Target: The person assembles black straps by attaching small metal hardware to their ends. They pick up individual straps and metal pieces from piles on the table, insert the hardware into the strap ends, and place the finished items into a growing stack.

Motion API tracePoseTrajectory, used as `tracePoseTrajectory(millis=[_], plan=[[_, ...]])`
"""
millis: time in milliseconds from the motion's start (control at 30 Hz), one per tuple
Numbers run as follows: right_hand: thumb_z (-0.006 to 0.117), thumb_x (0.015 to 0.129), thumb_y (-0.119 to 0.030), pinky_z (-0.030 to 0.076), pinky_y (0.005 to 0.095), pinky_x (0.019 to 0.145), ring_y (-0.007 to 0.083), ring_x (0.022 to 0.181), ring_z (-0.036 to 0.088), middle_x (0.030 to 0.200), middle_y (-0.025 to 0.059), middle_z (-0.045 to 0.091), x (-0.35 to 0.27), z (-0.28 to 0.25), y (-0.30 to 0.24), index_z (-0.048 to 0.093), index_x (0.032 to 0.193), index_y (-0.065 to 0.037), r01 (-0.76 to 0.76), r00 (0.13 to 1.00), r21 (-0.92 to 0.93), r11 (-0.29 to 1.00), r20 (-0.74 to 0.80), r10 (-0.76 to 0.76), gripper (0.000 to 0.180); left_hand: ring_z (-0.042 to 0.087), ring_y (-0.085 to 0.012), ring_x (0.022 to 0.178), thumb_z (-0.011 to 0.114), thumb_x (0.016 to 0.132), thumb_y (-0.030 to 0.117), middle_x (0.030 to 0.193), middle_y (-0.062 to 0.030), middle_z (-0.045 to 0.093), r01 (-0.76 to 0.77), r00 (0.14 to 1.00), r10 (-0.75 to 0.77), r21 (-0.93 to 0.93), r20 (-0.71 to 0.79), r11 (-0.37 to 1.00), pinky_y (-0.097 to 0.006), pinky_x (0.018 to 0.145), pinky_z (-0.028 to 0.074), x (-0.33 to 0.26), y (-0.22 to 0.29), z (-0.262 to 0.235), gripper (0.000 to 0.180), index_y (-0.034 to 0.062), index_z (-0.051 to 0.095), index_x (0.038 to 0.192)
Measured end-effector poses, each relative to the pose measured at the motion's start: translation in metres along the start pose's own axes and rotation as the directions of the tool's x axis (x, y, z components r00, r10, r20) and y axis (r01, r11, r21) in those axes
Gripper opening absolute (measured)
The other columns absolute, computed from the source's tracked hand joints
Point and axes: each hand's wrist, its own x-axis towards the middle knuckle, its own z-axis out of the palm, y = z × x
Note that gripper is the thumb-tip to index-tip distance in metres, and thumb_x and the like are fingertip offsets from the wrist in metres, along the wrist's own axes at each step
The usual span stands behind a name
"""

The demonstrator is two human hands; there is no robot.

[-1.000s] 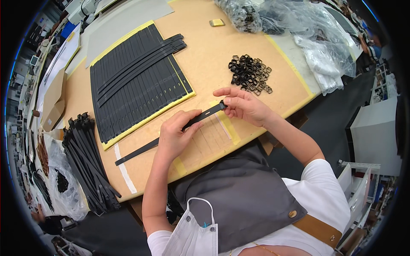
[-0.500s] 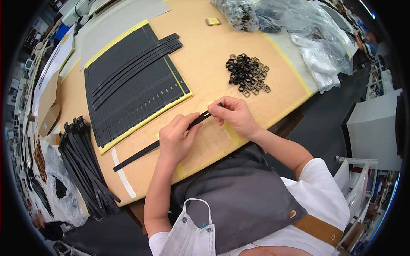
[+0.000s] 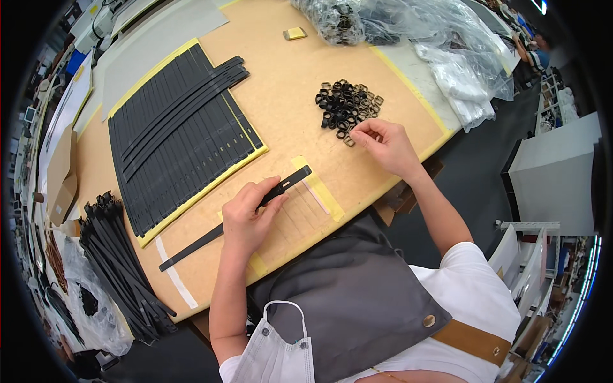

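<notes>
A long black strap point(image 3: 203, 245) slants across the near part of the table, with an oblong slot close to its upper right end. My left hand point(image 3: 246, 214) is closed on it, thumb and fingers pinching below the slot. My right hand point(image 3: 385, 148) is at the near edge of a pile of small buckles and black loops point(image 3: 341, 105). Its thumb and forefinger are pressed together beside a brass-coloured buckle point(image 3: 348, 142); whether they grip a piece is too small to tell. Under the strap's slotted end lies yellow tape point(image 3: 324, 201) on the tabletop.
A yellow-edged board point(image 3: 255, 153) carries rows of black straps, with several more point(image 3: 191, 105) laid across. A bundle of black straps point(image 3: 121, 268) hangs over the left edge. Clear plastic bags point(image 3: 440, 38) lie at the far right, and a small yellow-topped block point(image 3: 295, 34) sits at the back.
My right hand has let go of the strap's slotted end and moved right to the buckle pile. My left hand still holds the strap. The whole view has shifted slightly.
</notes>
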Motion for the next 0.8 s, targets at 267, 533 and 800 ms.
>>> tracePoseTrajectory(millis=[267, 533, 800], plan=[[0.077, 0.09, -0.01, 0.054, 0.0331, 0.074, 0.0204, 0.082, 0.067, 0.092, 0.0061, 0.067, 0.005, -0.003, 0.01, 0.077, 0.098, -0.005, 0.33, 0.943, -0.416, 0.847, 0.099, -0.319, 0.009, 0.07, -0.0185, 0.07, 0.083, 0.084, 0.005, 0.086, -0.0084, 0.071, -0.003, 1.0, 0.003, 0.009, 0.005, 1.0, -0.029, 0.06, 0.056, 0.001, -0.001, 0.002, 0.026, 0.0042, 0.073, 0.108], [0.073, 0.093, -0.012, 0.054, 0.0371, 0.08, 0.0245, 0.09, 0.067, 0.094, 0.0069, 0.067, 0.002, -0.001, -0.005, 0.067, 0.098, -0.006, 0.346, 0.912, -0.419, 0.839, 0.359, -0.198, 0.009, 0.056, -0.007, 0.063, 0.077, 0.086, 0.004, 0.086, -0.0044, 0.07, 0.051, 0.998, -0.049, -0.062, 0.031, 0.997, -0.023, 0.053, 0.042, -0.004, -0.003, 0.004, 0.023, 0.0025, 0.072, 0.108], [0.063, 0.104, -0.017, 0.05, 0.0335, 0.086, 0.0172, 0.094, 0.063, 0.095, 0.0039, 0.064, 0.003, 0.01, -0.019, 0.059, 0.108, -0.008, 0.122, 0.769, -0.07, 0.99, 0.638, -0.049, 0.011, 0.065, -0.0118, 0.07, 0.079, 0.084, 0.004, 0.087, -0.0062, 0.072, 0.002, 0.998, 0.006, -0.116, 0.07, 0.993, -0.025, 0.057, 0.048, -0.003, 0.002, 0.002, 0.023, 0.0023, 0.072, 0.107]])
